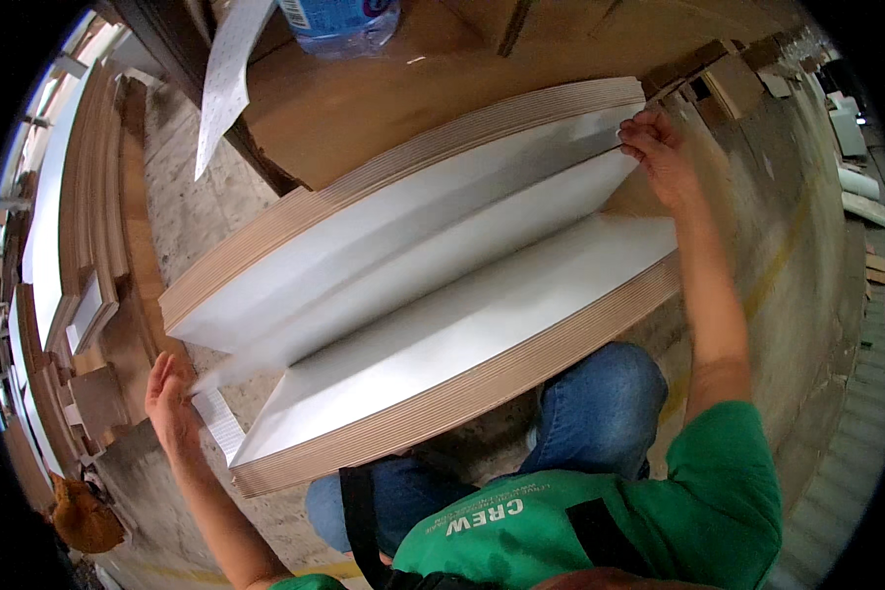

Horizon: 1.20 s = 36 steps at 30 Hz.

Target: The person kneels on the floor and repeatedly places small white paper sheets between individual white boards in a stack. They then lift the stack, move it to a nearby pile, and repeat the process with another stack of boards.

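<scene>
Between my two hands stretches a white-faced cardboard sheet (482, 234), its left end blurred. My left hand (170, 395) closes its fingers on that left end. At the far right corner, my right hand (657, 157) pinches the sheet's upper edge. Beyond the sheet leans a thick far stack of flat cardboard (393, 182), brown layered edges up and a white face toward me. Closer to my knees is a near stack of flat cardboard (492, 324), also white-faced, its brown edges along my side. The held sheet stands in the V-shaped gap between the stacks.
Behind the far stack is a large brown cardboard surface (442, 69), with a clear plastic bottle (342, 28) and a hanging printed paper (228, 84). Cardboard stacks (88, 197) line the left. A printed slip (218, 423) lies by my left hand. My bent knee (605, 398) touches the near stack.
</scene>
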Motion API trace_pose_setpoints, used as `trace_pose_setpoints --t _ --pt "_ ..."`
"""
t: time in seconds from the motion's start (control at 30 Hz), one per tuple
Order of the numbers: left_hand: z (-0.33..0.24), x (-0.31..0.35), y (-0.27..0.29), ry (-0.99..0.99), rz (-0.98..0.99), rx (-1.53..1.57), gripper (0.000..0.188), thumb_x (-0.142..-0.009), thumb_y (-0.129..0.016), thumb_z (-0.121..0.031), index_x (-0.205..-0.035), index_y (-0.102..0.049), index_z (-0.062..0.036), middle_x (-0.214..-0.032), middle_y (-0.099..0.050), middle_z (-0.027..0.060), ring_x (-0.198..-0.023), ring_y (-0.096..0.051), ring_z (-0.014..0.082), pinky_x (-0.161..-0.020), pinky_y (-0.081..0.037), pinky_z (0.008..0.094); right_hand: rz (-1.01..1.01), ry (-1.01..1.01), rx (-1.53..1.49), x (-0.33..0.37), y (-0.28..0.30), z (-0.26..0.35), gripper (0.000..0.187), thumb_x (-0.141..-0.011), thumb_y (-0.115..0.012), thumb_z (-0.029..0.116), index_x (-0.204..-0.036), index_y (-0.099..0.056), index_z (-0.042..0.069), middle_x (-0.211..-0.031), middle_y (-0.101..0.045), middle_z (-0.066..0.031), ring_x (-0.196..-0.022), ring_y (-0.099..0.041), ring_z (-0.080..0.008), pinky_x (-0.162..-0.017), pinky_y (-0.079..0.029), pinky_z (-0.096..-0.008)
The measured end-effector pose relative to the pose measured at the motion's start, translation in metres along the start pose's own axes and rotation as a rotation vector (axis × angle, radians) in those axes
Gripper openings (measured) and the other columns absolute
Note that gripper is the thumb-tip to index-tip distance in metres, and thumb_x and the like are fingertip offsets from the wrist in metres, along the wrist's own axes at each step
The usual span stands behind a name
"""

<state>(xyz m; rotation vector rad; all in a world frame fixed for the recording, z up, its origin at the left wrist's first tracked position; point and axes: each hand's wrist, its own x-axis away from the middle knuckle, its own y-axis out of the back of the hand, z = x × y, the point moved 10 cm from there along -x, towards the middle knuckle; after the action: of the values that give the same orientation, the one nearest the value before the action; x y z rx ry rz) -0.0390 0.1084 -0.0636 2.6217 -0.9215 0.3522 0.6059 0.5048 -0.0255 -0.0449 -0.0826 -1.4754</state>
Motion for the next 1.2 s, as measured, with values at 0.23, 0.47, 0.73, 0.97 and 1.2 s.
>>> trace_pose_setpoints --t 0.23,0.47,0.73,0.97,1.2 --pt "-0.007 -0.032 -0.012 -0.004 0.059 -0.163 0.036 -0.081 -0.063 -0.027 -0.104 -0.058 -0.0001 -0.085 -0.06 0.0029 -0.08 -0.057 0.0103 -0.061 -0.04 0.0177 0.098 0.149 0.792 -0.007 -0.033 0.015 0.026 -0.068 -0.061 0.0 -0.091 -0.05 0.002 -0.083 -0.057 -0.0064 -0.076 -0.056 -0.0143 -0.066 -0.048 -0.0286" --pt "-0.015 -0.024 -0.024 0.09 -0.084 -0.242 0.034 -0.079 -0.065 -0.036 -0.073 -0.059 -0.0032 -0.061 -0.051 -0.0017 -0.053 -0.048 0.0064 -0.05 -0.039 0.0205 0.428 -0.38 0.819 0.03 -0.047 -0.019 0.022 -0.07 -0.059 -0.006 -0.087 -0.047 0.002 -0.076 -0.051 -0.004 -0.069 -0.054 -0.0125 -0.06 -0.048 -0.0266" --pt "-0.011 -0.026 -0.023 0.002 -0.141 -0.21 0.035 -0.077 -0.068 -0.034 -0.07 -0.061 -0.0009 -0.062 -0.057 0.0027 -0.055 -0.056 0.0089 -0.049 -0.04 0.0211 0.048 0.553 0.976 -0.015 -0.059 0.004 0.021 -0.076 -0.062 0.003 -0.088 -0.044 0.004 -0.082 -0.051 -0.0059 -0.073 -0.055 -0.0163 -0.064 -0.048 -0.0291" --pt "-0.004 -0.018 -0.008 0.003 -0.145 -0.179 0.032 -0.077 -0.068 -0.034 -0.077 -0.064 -0.0018 -0.066 -0.061 0.003 -0.062 -0.056 0.0075 -0.05 -0.035 0.0198 -0.085 0.654 1.42 -0.021 -0.033 0.011 0.022 -0.077 -0.065 0.016 -0.087 -0.051 0.004 -0.093 -0.05 -0.0104 -0.074 -0.056 -0.0268 -0.064 -0.045 -0.0364" --pt "0.004 0.003 0.008 0.01 -0.098 -0.202 0.028 -0.076 -0.068 -0.031 -0.077 -0.065 -0.0034 -0.069 -0.061 0.0017 -0.061 -0.053 0.0064 -0.053 -0.033 0.0195 -0.043 0.249 0.543 -0.013 0.016 0.002 0.014 -0.081 -0.06 0.013 -0.089 -0.055 0.002 -0.083 -0.057 -0.0098 -0.071 -0.054 -0.0164 -0.066 -0.045 -0.0282"
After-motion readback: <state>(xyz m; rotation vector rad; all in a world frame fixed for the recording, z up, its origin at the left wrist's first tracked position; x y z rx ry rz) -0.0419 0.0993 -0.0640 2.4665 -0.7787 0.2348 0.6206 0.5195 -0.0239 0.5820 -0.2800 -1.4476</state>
